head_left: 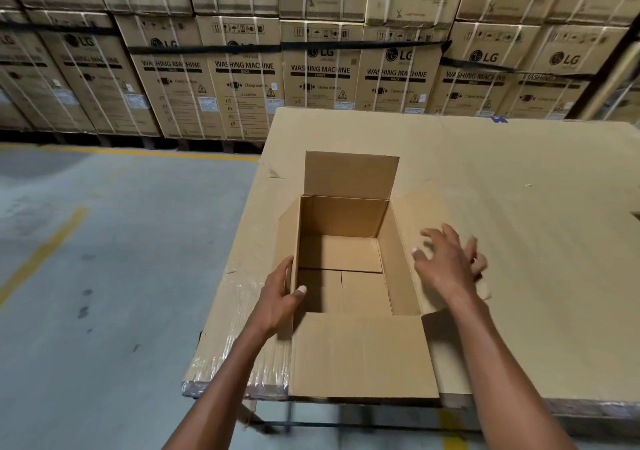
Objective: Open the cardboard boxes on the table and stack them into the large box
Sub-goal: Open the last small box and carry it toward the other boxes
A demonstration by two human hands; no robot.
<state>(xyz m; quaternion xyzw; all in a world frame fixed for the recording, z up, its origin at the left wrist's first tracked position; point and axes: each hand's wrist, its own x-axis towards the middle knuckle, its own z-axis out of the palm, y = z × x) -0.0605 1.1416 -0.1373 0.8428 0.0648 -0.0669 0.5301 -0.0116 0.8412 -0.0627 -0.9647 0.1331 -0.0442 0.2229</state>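
An open, empty cardboard box (341, 262) stands upright on the cardboard-covered table (519, 207), near its left front corner. Its far flap stands up, its near flap hangs out over the table's front edge, and its right flap lies folded outward. My left hand (278, 299) grips the box's left wall, thumb inside and fingers outside. My right hand (448, 264) hovers with spread fingers over the folded-out right flap, just outside the right wall; whether it touches the flap I cannot tell.
A wall of stacked, strapped washing machine cartons (242, 75) runs across the back. Left of the table is grey concrete floor (104, 259) with yellow lines. The table's left edge is wrapped in clear plastic film (239, 363).
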